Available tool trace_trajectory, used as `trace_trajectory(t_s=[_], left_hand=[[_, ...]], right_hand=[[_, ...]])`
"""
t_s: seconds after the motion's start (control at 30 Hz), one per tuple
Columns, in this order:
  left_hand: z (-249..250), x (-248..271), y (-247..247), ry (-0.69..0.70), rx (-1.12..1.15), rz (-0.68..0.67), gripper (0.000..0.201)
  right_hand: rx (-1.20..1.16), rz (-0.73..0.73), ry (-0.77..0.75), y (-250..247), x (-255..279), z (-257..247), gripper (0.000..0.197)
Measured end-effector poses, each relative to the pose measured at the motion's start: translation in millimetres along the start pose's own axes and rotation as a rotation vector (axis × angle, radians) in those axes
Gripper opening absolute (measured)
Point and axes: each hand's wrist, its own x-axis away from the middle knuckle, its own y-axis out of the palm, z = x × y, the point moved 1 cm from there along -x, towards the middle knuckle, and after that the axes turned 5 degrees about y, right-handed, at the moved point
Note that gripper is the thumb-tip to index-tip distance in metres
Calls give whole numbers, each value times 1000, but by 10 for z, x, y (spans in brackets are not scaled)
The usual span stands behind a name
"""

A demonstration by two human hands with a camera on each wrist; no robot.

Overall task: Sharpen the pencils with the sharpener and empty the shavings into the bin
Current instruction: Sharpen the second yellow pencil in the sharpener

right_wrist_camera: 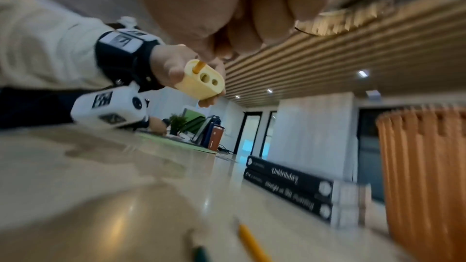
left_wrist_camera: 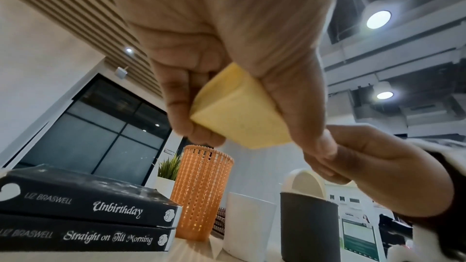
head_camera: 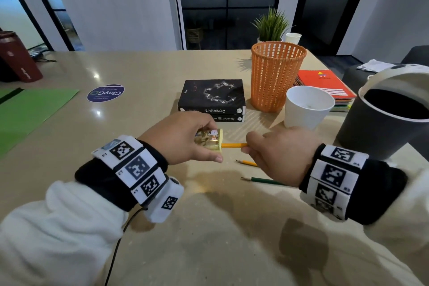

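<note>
My left hand grips a yellow sharpener just above the table; its clear body shows shavings inside. In the left wrist view the sharpener sits between thumb and fingers. My right hand pinches a yellow pencil whose tip is pushed into one hole of the sharpener. A second yellow pencil and a green pencil lie on the table under my right hand. The grey bin with a white swing lid stands at the right.
A white cup, an orange mesh basket and two stacked black books stand just beyond my hands. Orange notebooks lie behind the cup. A green folder and a maroon bottle are at the left.
</note>
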Motion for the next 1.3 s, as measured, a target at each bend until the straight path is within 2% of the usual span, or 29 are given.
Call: trace_trajectory(t_s=[0.1,0.23,0.27,0.33,0.4,0.47,0.5,0.57,0.63,0.7,0.77,0.83,0.93,1.03,1.17,1.3], left_hand=[[34,-10,12,118,-186,73,54],[46,7,42,348,-373,172,55],[46,9,49,373,-387,184,54],[31,-1,62,388,-387,182,54],[39,-6,48,314,-332,152,57],[46,-13,43,164,-218,98,57],[47,-13,43,98,-155,81,55],[30,-10,42,16,-30,63,51],[11,-3,44,-6,50,30,47],[10,0,46,-2,64,5,45],[14,-4,44,24,11,24,47],[22,-13,49,87,-117,41,51],[16,-6,68,244,-266,82,56],[-20,15,102,370,-270,131,56],[-15,20,186,404,-253,134,55],[-7,7,232,428,-276,146,53]], right_hand=[[-58,-144,77,61,10,4,32],[-454,-373,193,128,-13,13,38],[-547,-406,215,118,-16,22,39],[-588,-441,221,105,-5,25,37],[-402,-363,168,65,7,-6,29],[-145,-143,64,-1,8,-26,22],[-68,-89,20,-22,18,-30,22],[-13,40,-76,-31,23,-4,19],[18,88,-171,13,22,27,17],[8,108,-189,13,20,6,17],[-37,69,-115,-13,27,-12,15],[-122,-6,7,-21,43,-52,24],[-307,-200,102,74,16,-98,30],[-500,-382,171,102,14,-91,36],[-608,-469,218,66,68,-49,37],[-622,-501,239,51,80,-32,37]])
